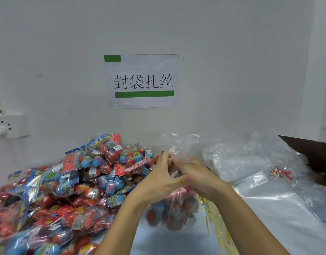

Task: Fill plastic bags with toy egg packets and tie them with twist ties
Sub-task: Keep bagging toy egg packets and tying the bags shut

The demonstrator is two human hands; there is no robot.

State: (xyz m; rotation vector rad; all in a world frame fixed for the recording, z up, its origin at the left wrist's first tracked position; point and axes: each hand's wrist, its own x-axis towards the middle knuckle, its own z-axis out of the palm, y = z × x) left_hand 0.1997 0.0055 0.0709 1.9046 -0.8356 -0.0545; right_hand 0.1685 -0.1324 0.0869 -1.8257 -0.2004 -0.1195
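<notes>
A clear plastic bag (174,210) filled with red and blue toy egg packets stands on the table in front of me. Its gathered neck is squeezed between both hands at about the middle of the view. My left hand (159,178) grips the neck from the left, thumb and fingers curled round it. From the right, my right hand (197,176) holds the same neck, fingers meeting the left ones. The loose top of the bag fans out above the hands. Gold twist ties (216,223) lie scattered on the table just right of the bag.
A large heap of toy egg packets (70,186) covers the table's left half up to the wall. Empty clear bags (250,162) are piled at the right. A paper sign (143,80) hangs on the wall; a socket (9,126) is at far left.
</notes>
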